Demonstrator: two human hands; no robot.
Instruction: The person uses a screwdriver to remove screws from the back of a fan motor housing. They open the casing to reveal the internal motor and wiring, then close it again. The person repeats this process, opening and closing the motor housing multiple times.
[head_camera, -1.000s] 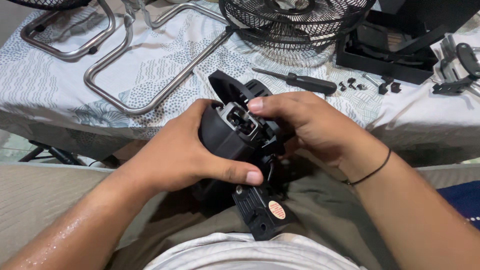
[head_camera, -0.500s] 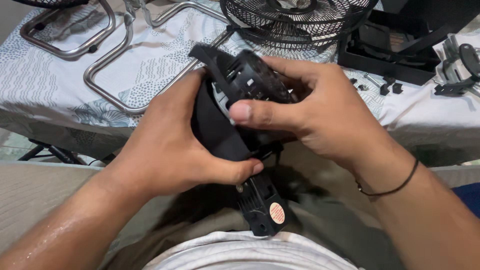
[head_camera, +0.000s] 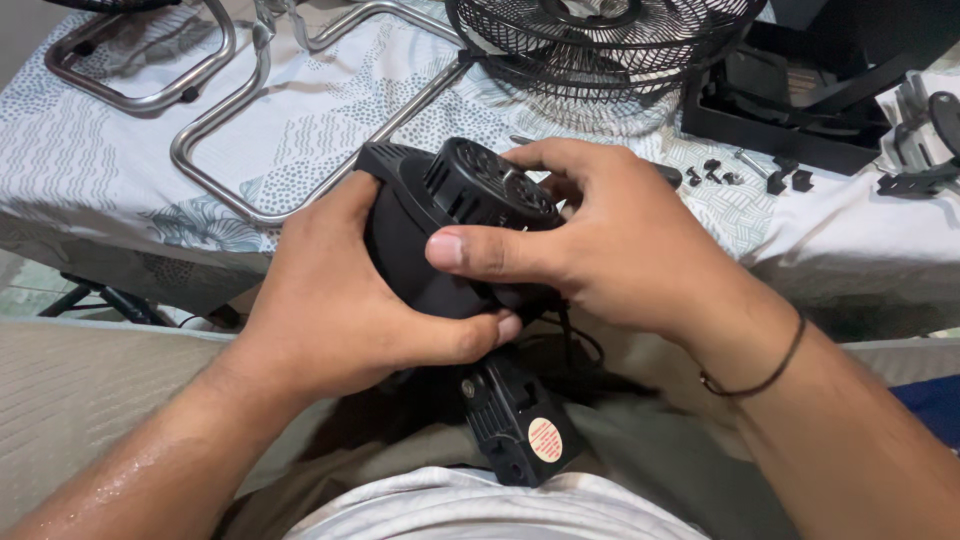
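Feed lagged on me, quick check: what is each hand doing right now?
Left hand: closed around the black fan motor housing, gripping it from below and the side.
Right hand: closed on the same housing from above, thumb across its front.

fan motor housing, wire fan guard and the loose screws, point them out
fan motor housing (head_camera: 450, 215): head view, its vented black shell
wire fan guard (head_camera: 600, 50): head view, its wire mesh
loose screws (head_camera: 745, 175): head view, middle of the cluster

The black, rounded fan motor housing (head_camera: 450, 235), vented end tilted up, sits above the lap.
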